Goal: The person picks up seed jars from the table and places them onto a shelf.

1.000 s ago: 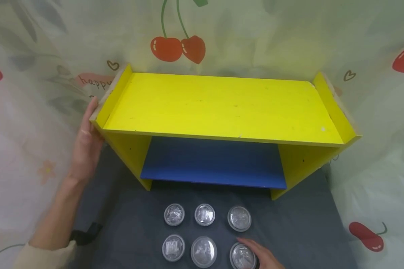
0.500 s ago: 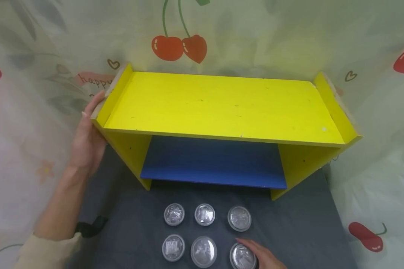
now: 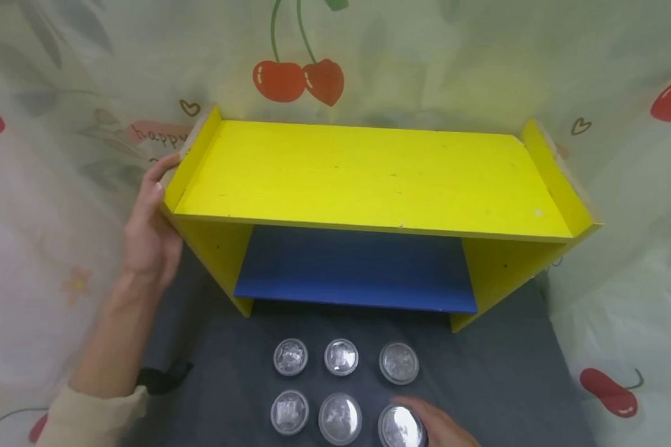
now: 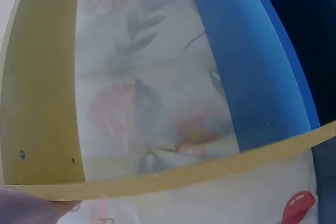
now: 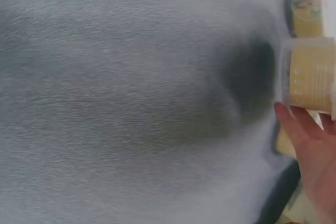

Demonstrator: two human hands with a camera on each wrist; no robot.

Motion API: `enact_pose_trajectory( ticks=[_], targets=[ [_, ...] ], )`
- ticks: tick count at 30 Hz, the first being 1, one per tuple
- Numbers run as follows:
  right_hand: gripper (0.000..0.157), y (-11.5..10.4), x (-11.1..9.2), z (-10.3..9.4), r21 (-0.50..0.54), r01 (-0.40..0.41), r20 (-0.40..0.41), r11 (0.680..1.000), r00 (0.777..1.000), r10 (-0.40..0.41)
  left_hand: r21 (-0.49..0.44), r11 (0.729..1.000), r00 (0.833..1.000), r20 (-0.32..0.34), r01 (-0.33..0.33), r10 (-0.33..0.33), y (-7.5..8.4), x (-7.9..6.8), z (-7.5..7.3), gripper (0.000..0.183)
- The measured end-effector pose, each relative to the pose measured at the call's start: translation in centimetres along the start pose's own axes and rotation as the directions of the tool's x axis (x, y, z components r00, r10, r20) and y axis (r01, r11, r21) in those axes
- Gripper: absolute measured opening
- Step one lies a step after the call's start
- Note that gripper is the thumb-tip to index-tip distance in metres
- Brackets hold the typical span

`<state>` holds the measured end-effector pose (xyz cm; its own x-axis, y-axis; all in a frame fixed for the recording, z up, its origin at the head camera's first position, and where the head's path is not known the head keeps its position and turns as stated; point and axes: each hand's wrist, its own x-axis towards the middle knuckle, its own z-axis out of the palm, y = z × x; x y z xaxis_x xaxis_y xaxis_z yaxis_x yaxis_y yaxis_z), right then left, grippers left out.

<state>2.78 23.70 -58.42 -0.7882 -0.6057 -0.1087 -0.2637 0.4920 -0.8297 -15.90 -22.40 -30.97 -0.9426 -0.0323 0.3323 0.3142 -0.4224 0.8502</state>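
A yellow shelf [image 3: 358,180] with a blue lower board [image 3: 358,267] stands across the middle of the head view. My left hand [image 3: 152,236] grips the upper corner of its left side panel, thumb at the front edge. Only a bit of that hand [image 4: 31,206] shows at the bottom of the left wrist view. My right hand [image 3: 438,425] holds the clear-lidded round jar [image 3: 401,427] at the front right of the group. From the side, in the right wrist view, this jar [image 5: 312,74] has pale yellow contents, and fingertips curl at its lower side.
Several more round jars stand in two rows before the shelf, among them a back-right jar [image 3: 399,363] and a front-middle jar [image 3: 340,419]. Dark grey cloth [image 3: 503,385] covers the table. A cherry-printed curtain [image 3: 425,62] hangs behind and at both sides.
My left hand has shifted right, and its fingers and thumb have closed over the shelf's corner. The glare on the lid of the jar in my right hand has changed.
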Motion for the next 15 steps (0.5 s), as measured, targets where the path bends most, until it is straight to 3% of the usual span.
enact_pose_trajectory(
  ticks=[5, 8, 11, 15],
  targets=[
    [0.082, -1.5, 0.5, -0.5, -0.023, 0.069, 0.001, 0.997, 0.998, -0.069, -0.009, 1.0, 1.0, 0.002, 0.001, -0.001, -0.1, -0.2, 0.1, 0.044],
    [0.085, -2.6, 1.0, -0.8, 0.002, 0.045, -0.005, 0.999, 0.999, -0.045, -0.015, 1.0, 1.0, -0.005, -0.002, 0.002, -0.1, -0.1, 0.1, 0.044],
    [0.087, -3.9, 1.6, -1.2, 0.049, -0.033, -0.012, 0.998, 0.999, 0.033, -0.023, 1.0, 1.0, -0.01, -0.009, 0.009, -0.1, 0.1, 0.3, 0.045],
    [0.087, -5.5, 2.6, -1.8, 0.006, -0.057, -0.07, 0.998, 0.996, 0.057, -0.032, 0.999, 0.999, -0.027, -0.022, 0.021, -0.2, 0.4, 0.3, 0.043]
  ],
)
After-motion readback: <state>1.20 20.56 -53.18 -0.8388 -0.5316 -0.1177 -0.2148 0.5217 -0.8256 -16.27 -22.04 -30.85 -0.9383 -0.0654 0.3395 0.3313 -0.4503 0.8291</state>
